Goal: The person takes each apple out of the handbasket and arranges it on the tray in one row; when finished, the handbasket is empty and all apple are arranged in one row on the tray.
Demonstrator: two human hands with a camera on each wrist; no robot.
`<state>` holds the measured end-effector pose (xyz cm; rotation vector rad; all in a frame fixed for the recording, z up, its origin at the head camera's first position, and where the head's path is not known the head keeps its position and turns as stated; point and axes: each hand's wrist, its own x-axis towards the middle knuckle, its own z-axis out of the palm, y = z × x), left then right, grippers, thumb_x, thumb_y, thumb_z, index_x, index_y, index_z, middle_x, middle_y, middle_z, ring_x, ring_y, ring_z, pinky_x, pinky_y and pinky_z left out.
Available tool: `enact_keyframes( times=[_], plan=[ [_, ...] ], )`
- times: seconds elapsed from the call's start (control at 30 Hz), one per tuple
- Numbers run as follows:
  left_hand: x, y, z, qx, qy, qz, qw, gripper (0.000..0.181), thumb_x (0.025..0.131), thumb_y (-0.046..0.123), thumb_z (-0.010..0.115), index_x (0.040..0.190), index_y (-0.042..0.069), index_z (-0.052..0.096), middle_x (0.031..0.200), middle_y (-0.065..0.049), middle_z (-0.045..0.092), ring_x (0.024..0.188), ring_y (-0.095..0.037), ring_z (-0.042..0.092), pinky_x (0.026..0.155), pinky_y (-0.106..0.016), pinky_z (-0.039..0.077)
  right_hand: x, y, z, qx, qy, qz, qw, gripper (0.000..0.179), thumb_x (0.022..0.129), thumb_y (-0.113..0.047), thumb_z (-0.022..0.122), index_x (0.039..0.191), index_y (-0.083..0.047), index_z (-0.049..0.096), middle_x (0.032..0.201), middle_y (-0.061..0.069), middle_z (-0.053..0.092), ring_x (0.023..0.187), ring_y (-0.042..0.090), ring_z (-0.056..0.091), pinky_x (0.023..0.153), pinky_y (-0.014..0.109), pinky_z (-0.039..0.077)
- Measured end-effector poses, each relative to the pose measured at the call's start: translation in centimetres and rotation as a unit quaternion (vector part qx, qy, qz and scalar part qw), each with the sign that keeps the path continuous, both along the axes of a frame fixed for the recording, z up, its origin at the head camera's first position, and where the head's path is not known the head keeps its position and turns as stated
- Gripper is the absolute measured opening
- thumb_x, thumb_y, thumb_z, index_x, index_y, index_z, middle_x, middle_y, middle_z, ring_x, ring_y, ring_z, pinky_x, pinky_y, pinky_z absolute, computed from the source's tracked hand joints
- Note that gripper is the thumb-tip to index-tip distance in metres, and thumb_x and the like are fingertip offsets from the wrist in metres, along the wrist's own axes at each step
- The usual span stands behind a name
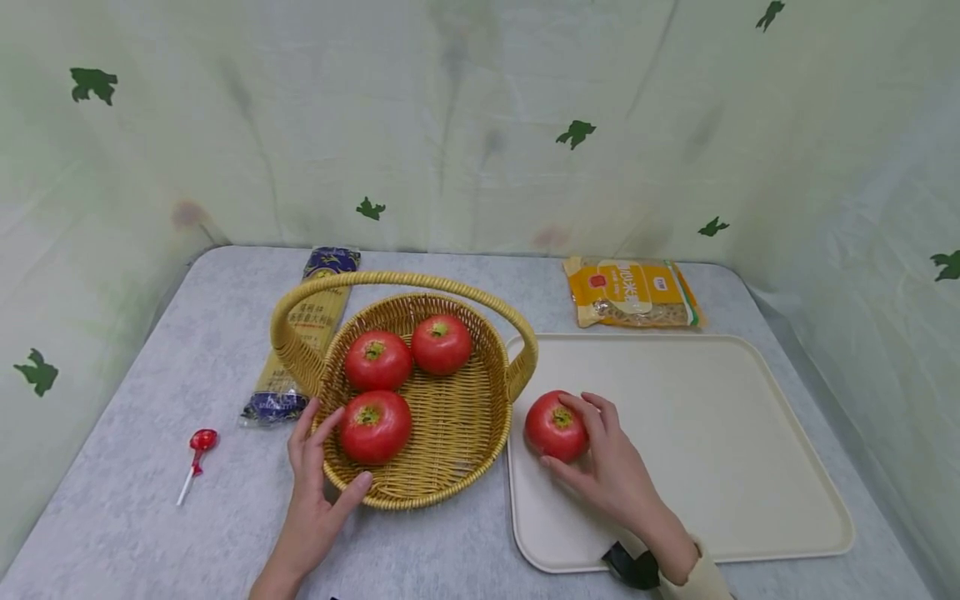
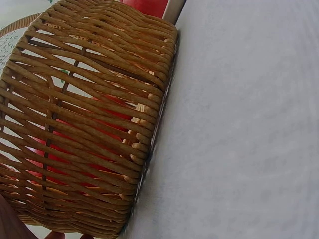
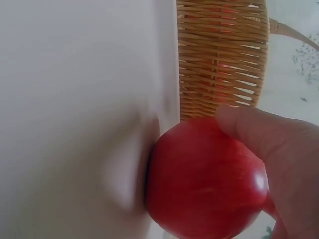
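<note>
A wicker basket (image 1: 450, 425) with a tall arched handle stands in the middle of the table and holds three red apples (image 1: 375, 427). My left hand (image 1: 315, 492) rests at its near left rim, fingers spread and fairly straight, thumb over the front edge. In the left wrist view the woven side (image 2: 84, 119) fills much of the picture. My right hand (image 1: 611, 467) holds another red apple (image 1: 551, 425) between thumb and fingers, at the left side of a cream tray (image 1: 697, 442). In the right wrist view this apple (image 3: 204, 179) is close to the tray surface.
Behind the basket's left side lies a long spaghetti packet (image 1: 273, 392), partly covered by the handle. A red lollipop (image 1: 201, 442) lies at the left. An orange and clear noodle packet (image 1: 633, 292) sits behind the tray. Pale cloth (image 1: 480, 108) hangs along the table's back.
</note>
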<state>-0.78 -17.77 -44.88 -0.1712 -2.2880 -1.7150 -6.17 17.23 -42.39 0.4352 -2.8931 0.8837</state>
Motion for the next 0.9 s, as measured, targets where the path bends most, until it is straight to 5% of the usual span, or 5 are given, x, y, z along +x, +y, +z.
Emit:
enact_keyframes(
  times=[0.57,0.77,0.9],
  plan=[
    [0.1,0.1,-0.2,-0.006,-0.014,0.005,0.9999,0.075,0.081,-0.001,0.065,0.147,0.012,0.031,0.154,0.005,-0.002,0.139,-0.02,-0.003,0.097,-0.071,0.004,0.2,-0.7,1.8,-0.037,0.096,0.033,0.9941,0.062,0.073,-0.028,0.083,0.127,-0.02,0.054,0.135,0.004,0.045,0.12,0.023,0.045,0.079,0.04,0.052],
    [0.1,0.0,-0.2,-0.007,-0.009,0.004,0.9999,0.076,0.081,-0.001,0.065,0.147,0.011,0.03,0.155,0.003,-0.002,0.139,-0.02,-0.003,0.097,-0.071,0.004,0.1,-2.0,3.0,-0.107,0.155,0.099,0.9771,0.044,0.078,-0.018,0.078,0.118,-0.014,0.061,0.124,0.003,0.055,0.11,0.02,0.054,0.078,0.038,0.052],
    [0.1,-0.1,-0.2,-0.007,-0.007,0.005,0.9999,0.077,0.08,-0.002,0.066,0.147,0.011,0.03,0.155,0.003,-0.002,0.139,-0.02,-0.003,0.098,-0.069,0.005,-0.2,-3.4,3.5,-0.154,0.212,0.153,0.9529,0.034,0.082,-0.019,0.074,0.113,-0.011,0.065,0.116,0.005,0.06,0.104,0.021,0.058,0.08,0.031,0.051]
  ],
)
